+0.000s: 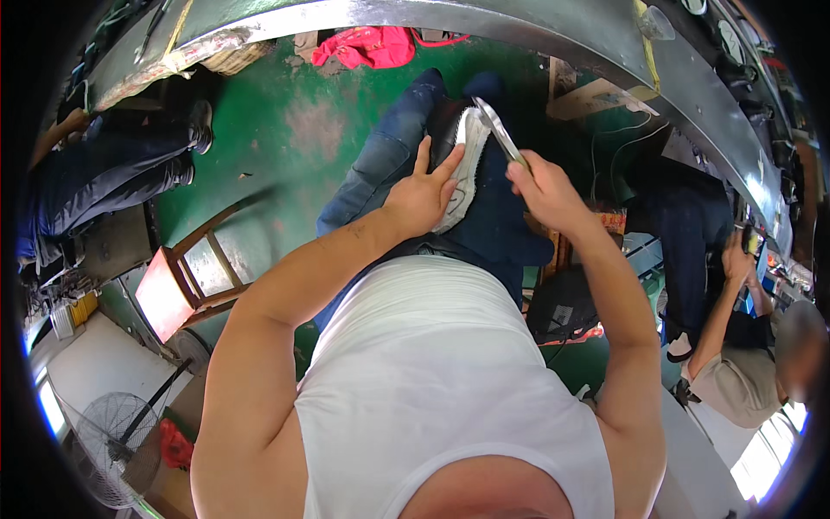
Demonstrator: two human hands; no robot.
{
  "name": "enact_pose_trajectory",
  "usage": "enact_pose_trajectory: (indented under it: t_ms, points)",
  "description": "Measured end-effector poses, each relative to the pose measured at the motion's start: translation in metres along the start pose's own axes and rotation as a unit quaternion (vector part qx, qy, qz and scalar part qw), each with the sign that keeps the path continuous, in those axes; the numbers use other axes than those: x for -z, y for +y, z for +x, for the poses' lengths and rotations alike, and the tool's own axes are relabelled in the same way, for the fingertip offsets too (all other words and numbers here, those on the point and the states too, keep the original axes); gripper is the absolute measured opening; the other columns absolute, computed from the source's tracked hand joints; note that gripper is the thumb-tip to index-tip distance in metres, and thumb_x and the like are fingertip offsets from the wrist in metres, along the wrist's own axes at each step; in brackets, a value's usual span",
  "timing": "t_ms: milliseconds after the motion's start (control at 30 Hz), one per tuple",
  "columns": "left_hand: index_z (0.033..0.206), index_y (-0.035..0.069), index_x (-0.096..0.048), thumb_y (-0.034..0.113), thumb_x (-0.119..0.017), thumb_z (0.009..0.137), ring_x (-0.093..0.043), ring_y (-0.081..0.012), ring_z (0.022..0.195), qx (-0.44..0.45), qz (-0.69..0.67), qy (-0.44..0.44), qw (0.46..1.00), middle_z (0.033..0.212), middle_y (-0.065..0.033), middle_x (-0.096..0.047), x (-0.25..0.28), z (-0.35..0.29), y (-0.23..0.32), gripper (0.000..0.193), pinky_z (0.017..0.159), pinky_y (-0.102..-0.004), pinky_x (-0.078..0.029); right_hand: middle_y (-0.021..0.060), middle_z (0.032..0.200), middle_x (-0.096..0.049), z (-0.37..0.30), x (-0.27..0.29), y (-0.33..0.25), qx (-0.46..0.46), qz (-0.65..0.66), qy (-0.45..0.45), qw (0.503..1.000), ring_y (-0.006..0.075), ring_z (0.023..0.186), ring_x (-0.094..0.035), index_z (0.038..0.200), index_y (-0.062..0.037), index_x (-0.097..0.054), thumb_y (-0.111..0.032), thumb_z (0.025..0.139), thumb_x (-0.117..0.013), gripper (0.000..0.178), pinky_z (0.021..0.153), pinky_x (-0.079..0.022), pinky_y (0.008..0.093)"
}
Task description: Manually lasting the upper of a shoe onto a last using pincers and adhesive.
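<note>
A dark shoe (443, 130) lies sole-up across my lap, over my blue trousers (380, 160). Its underside (468, 164) is whitish, with a ragged edge toward the toe. My left hand (422, 195) grips the near part of the shoe, two fingers stretched apart along its left side. In my right hand (545, 186) is a long, silver metal hand tool (498, 130) with a darker handle. Its far end reaches the toe of the shoe; whether it touches the edge there, I cannot tell. My palm hides most of the handle.
Ahead curves a metal-edged workbench (346, 13). Red cloth (372, 48) lies beneath it. At left are a wooden stool (203, 268), a standing fan (117, 441) and a person's legs (112, 177). At right sit a black bag (562, 303) and another person (735, 372) at the bench.
</note>
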State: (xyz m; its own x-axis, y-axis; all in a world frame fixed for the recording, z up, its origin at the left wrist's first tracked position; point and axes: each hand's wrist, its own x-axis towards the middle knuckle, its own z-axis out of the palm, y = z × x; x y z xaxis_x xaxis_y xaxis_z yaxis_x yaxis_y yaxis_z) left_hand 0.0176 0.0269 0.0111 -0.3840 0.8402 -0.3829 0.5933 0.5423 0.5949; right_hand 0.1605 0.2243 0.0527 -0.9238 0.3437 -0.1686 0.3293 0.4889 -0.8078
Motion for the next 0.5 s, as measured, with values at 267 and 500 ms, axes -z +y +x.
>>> enact_pose_trajectory:
  t_ms: [267,500]
  points:
    - [0.155,0.032,-0.019,0.032,-0.043,0.101,-0.066,-0.0487,0.094,-0.011,0.025,-0.040,0.999,0.153,-0.0394,-0.009,0.005,0.000,-0.003,0.059,0.087,-0.0468,-0.054,0.0253,0.082,-0.065,0.018,-0.020,0.001,0.047,-0.108,-0.029,0.993,0.0454,0.081,-0.063,0.092,0.0017,-0.058,-0.038,0.101,-0.046,0.042,0.073,-0.049,0.0528]
    - [0.157,0.025,-0.018,0.040,-0.050,0.098,-0.060,-0.0500,0.108,0.004,-0.032,-0.089,0.996,0.153,-0.0390,-0.014,0.014,-0.013,0.003,0.068,0.098,-0.0450,-0.048,0.0257,0.085,-0.065,0.003,-0.021,0.007,-0.033,-0.173,-0.111,0.978,0.0455,0.084,-0.063,0.092,0.0013,-0.058,-0.039,0.101,-0.044,0.044,0.075,-0.048,0.0532]
